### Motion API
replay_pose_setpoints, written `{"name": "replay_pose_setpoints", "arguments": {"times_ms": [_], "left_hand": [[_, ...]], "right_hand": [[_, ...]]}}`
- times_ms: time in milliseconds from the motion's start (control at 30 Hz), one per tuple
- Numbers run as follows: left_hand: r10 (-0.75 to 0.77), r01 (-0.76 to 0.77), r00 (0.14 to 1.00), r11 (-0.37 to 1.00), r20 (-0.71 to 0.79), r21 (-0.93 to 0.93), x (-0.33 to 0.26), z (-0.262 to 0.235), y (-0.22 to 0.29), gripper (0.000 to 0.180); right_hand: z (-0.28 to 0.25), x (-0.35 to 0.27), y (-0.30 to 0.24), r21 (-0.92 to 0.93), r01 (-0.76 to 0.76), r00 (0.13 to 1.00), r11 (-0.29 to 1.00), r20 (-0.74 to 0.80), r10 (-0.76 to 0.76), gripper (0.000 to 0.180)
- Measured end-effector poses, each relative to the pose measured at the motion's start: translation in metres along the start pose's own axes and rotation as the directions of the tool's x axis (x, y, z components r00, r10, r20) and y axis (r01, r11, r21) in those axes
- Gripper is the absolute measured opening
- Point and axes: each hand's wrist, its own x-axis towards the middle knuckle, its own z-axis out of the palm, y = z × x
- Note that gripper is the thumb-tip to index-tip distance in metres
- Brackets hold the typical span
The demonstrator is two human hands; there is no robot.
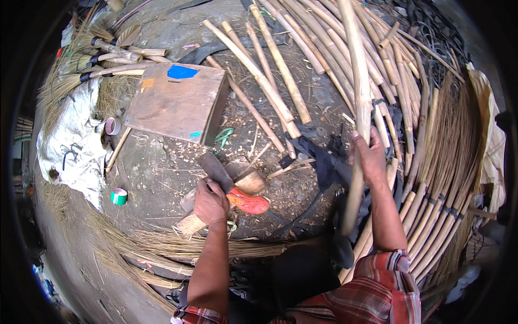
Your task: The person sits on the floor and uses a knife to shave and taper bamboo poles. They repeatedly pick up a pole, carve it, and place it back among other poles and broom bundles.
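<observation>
My right hand [370, 161] is wrapped round a long pale bamboo pole [360, 70], which stands steeply and runs from the top of the view down beside my knee. My left hand [211, 202] is low over the work spot, its fingers curled against a large knife's dark broad blade [215, 171]. The knife's orange-red handle [248, 201] lies free to the right of that hand. Under the hand and knife are wooden blocks [249, 183]. What the left fingers grip, if anything, is hidden.
A wooden box [170, 100] stands ahead on the left, near a white sack [78, 148] and a green tape roll [118, 196]. Bamboo poles [286, 70] lie ahead. Bundled broom sticks [440, 216] crowd the right; bristle bundles [156, 245] lie before me. Wood chips litter the ground.
</observation>
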Motion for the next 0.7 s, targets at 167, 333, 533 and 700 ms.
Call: {"name": "replay_pose_setpoints", "arguments": {"times_ms": [167, 333, 533, 700], "left_hand": [[0.0, 0.0, 1.0, 1.0, 0.005, 0.008, -0.001, -0.001, 0.002, 0.031], [0.012, -0.012, 1.0, 1.0, 0.005, 0.0, -0.002, -0.002, 0.002, 0.031], [0.031, -0.031, 0.999, 1.0, -0.018, -0.003, -0.003, 0.0, 0.001, 0.029], [0.029, -0.029, 0.999, 1.0, -0.012, -0.002, -0.002, 0.0, 0.003, 0.029]], "right_hand": [[-0.092, -0.051, 0.017, -0.423, -0.166, 0.965, 0.891, -0.257, 0.058, 0.028], [-0.188, -0.17, 0.113, -0.324, -0.248, 0.873, 0.913, -0.482, 0.066, 0.034], [-0.235, -0.279, 0.196, -0.525, -0.459, 0.799, 0.717, -0.597, 0.075, 0.04], [-0.211, -0.238, 0.174, -0.79, -0.439, 0.827, 0.428, -0.541, -0.151, 0.053]]}}
